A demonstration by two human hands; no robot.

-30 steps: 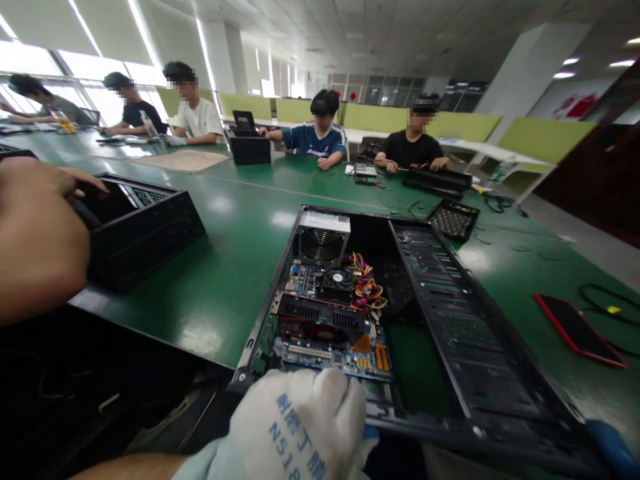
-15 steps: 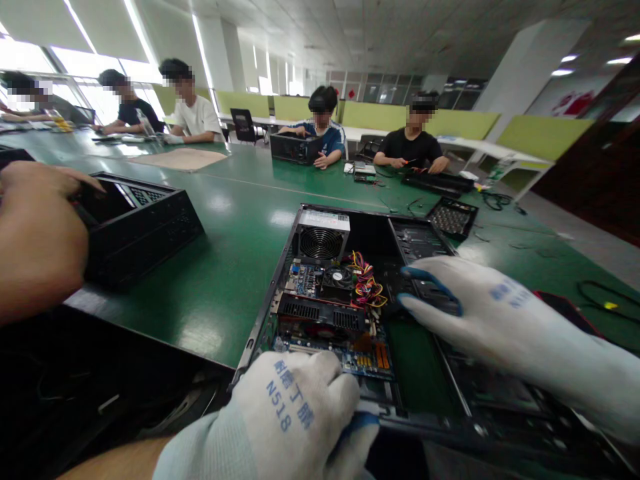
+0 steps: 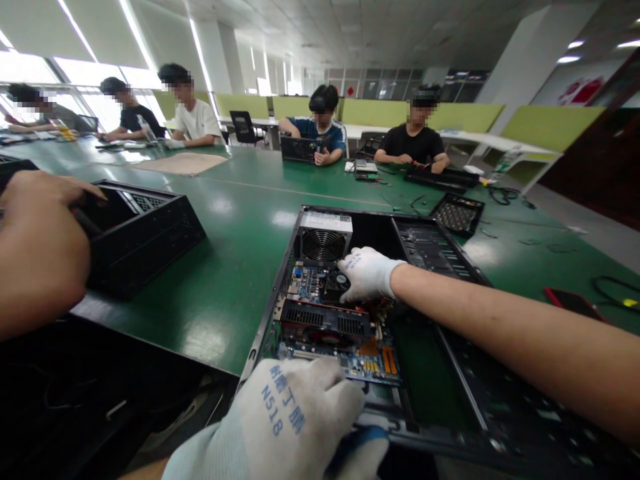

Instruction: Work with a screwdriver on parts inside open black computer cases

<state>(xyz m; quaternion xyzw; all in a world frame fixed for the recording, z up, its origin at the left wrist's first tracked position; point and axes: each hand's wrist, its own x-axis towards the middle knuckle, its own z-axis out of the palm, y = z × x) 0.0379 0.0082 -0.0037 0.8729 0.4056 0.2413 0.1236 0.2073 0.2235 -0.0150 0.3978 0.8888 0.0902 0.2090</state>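
Observation:
An open black computer case (image 3: pixel 430 433) lies on its side before me, its inside facing up. My left hand (image 3: pixel 305 413), in a white work glove with blue fingertips, is closed on the near edge of the case. My gloved right hand (image 3: pixel 367 273) reaches inside, its fingers curled beside the CPU fan (image 3: pixel 340 283), over the bundle of coloured cables (image 3: pixel 383 305). What those fingers hold is hidden. Close by sit the silver power supply (image 3: pixel 325 233), the black graphics card (image 3: pixel 325 323) and the blue motherboard (image 3: pixel 363 365).
Another person's bare hand and arm (image 3: pixel 45 233) reach into a second black case (image 3: pixel 150 233) on the left. A perforated black panel (image 3: pixel 457 213), a red-edged dark object (image 3: pixel 573 303) and a black cable (image 3: pixel 613 290) lie on the green table (image 3: pixel 240 220). Several people work along its far side.
My right hand has moved left and away from me, from above the drive bays to the cables by the CPU fan, and its fingers have curled. My left hand stays on the edge.

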